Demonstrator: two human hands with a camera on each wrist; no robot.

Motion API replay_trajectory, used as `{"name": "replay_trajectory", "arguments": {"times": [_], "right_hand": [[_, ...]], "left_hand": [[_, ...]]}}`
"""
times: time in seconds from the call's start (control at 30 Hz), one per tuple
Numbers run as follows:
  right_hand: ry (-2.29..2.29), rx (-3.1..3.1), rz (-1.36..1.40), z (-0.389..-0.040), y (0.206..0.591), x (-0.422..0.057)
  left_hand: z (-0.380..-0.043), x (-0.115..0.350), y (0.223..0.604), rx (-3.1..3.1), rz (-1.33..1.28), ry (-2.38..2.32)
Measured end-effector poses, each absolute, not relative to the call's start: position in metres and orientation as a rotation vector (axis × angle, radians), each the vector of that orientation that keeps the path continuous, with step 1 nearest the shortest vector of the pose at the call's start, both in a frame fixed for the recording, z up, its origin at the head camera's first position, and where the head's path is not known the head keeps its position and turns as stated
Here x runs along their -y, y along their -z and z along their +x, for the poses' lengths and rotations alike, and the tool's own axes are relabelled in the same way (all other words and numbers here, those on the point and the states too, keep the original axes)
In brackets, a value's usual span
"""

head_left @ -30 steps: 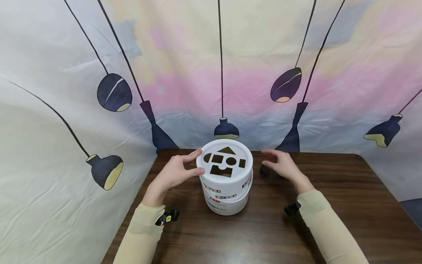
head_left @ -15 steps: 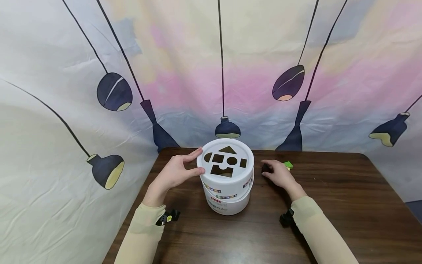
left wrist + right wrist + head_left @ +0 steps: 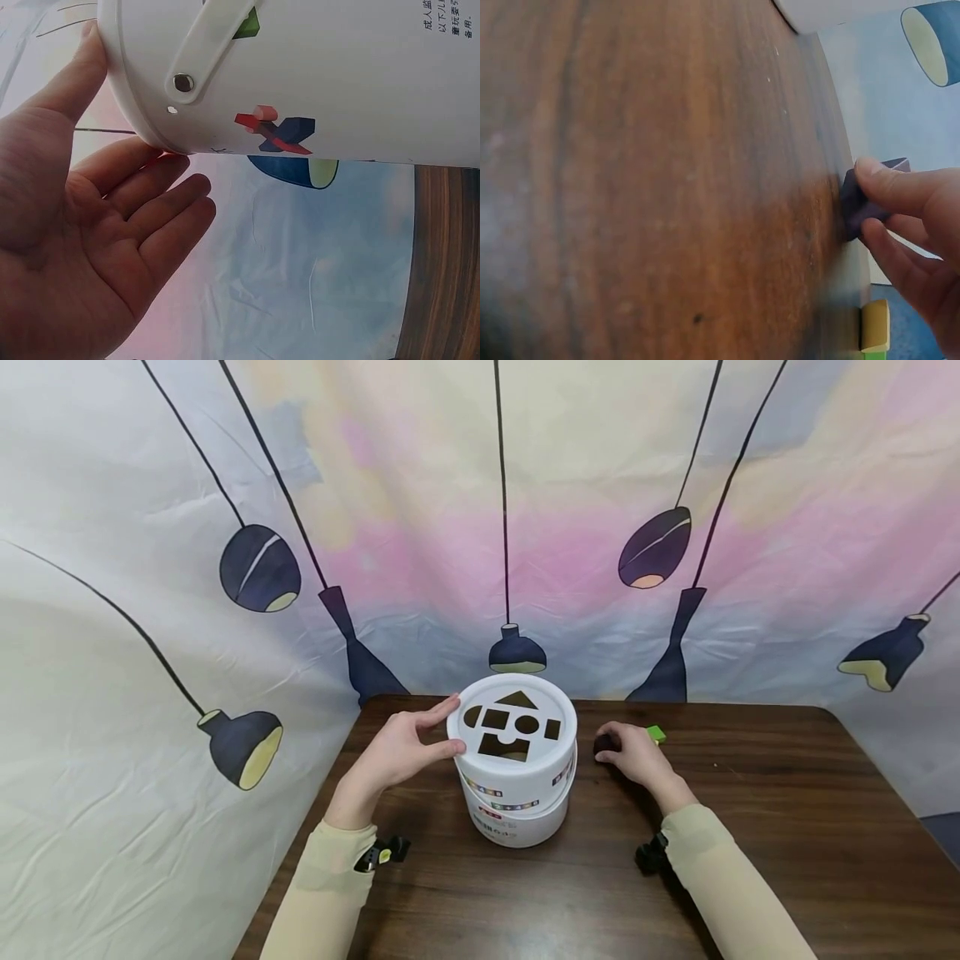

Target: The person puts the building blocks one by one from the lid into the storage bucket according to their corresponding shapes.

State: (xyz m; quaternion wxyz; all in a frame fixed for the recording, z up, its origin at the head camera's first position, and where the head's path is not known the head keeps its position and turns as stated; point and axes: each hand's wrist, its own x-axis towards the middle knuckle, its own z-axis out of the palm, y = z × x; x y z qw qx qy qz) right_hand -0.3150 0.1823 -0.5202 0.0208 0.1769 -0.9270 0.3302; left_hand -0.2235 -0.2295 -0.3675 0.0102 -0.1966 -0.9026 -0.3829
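A white bucket (image 3: 517, 814) stands on the table, its lid (image 3: 483, 697) cut with several shaped holes. My left hand (image 3: 397, 747) touches the left side of the lid rim with the thumb and a finger set apart. In the left wrist view the other fingers of my left hand (image 3: 112, 217) are loosely extended beside the bucket wall (image 3: 337, 75). To the right of the bucket, my right hand (image 3: 637, 752) pinches a dark purple block (image 3: 855, 206) between thumb and fingers, low at the table. Its exact shape is partly hidden by the hand.
Behind the right hand lie a green block (image 3: 656, 734) and a yellow block (image 3: 875, 326). The brown wooden table (image 3: 765, 810) extends to the right and front. A cloth backdrop (image 3: 420, 485) printed with lamps hangs behind the table's far edge.
My right hand has come down slightly toward me and closed its fingers on the dark block, with the green block now showing behind it. The left hand and bucket stay put.
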Motion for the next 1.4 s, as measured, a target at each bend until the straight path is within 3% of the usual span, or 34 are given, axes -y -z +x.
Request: {"name": "replay_trajectory", "arguments": {"times": [0.63,1.03,1.4], "right_hand": [[-0.923,2.827,0.555,-0.306,0.506,-0.193],[-0.820,2.812,0.711,-0.300,0.510,-0.198],[-0.809,2.811,0.606,-0.289,0.503,-0.209]], "left_hand": [[-0.226,0.230,0.367,2.803,-0.596,1.241],[-0.225,0.231,0.369,2.808,-0.583,1.270],[-0.226,0.230,0.372,2.803,-0.600,1.257]]}}
